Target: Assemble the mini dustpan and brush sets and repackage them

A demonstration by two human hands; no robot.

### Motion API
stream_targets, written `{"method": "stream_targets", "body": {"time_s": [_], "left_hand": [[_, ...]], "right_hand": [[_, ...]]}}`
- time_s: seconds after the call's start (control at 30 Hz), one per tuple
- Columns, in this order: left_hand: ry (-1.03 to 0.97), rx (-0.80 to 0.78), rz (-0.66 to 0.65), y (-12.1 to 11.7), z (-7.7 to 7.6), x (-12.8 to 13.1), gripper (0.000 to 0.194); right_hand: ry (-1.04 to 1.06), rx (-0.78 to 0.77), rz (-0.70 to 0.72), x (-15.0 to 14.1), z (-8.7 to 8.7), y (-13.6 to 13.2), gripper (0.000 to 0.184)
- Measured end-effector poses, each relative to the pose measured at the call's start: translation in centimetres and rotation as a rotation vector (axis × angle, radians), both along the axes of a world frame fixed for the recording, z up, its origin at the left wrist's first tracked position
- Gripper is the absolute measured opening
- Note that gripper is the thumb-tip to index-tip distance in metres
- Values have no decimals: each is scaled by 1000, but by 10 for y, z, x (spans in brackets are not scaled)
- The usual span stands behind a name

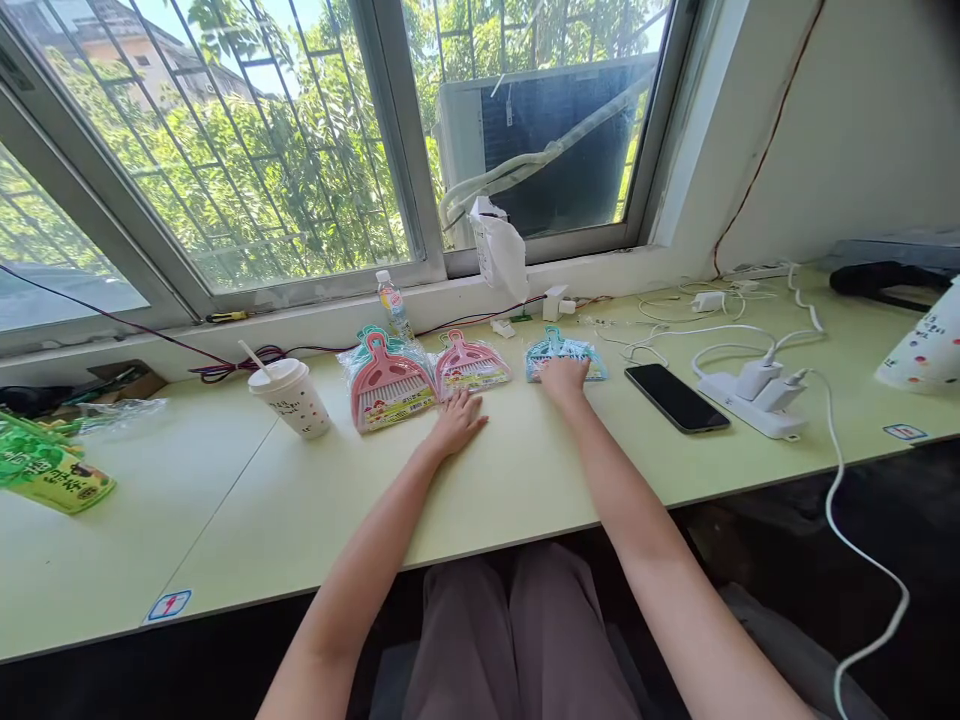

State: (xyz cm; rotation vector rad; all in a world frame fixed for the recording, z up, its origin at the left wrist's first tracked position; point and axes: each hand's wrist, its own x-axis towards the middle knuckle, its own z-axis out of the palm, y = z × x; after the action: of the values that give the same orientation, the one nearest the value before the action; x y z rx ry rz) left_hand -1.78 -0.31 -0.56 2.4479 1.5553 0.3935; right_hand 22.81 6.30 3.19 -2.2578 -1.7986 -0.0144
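Observation:
Three packaged mini dustpan-and-brush sets lie in a row near the window. The left pink set [388,383] sits on top of a teal one, a second pink set [470,365] lies in the middle, and a teal set [556,352] lies at the right. My left hand [457,422] rests flat on the pale green table [480,480], fingers spread, just in front of the middle pink set. My right hand [564,379] lies on the near edge of the teal set, fingers over its wrapper.
A paper cup with a straw [291,396] stands left of the sets, a small bottle [393,303] behind them. A black phone [676,397] and a white power strip with chargers [754,400] lie to the right. Green packets [52,470] sit far left.

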Motion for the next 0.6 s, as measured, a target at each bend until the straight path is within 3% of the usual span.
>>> {"method": "stream_targets", "body": {"time_s": [0.1, 0.23, 0.4, 0.6], "left_hand": [[0, -4, -3, 0, 0, 0, 53], [-7, 0, 15, 0, 1, 1, 54], [18, -5, 20, -1, 2, 3, 56], [20, 9, 7, -3, 4, 4, 54]], "right_hand": [[13, 28, -23, -7, 10, -7, 42], [8, 151, 48, -20, 6, -14, 57], [24, 48, 152, -30, -6, -13, 74], [0, 47, 167, -25, -9, -11, 49]]}}
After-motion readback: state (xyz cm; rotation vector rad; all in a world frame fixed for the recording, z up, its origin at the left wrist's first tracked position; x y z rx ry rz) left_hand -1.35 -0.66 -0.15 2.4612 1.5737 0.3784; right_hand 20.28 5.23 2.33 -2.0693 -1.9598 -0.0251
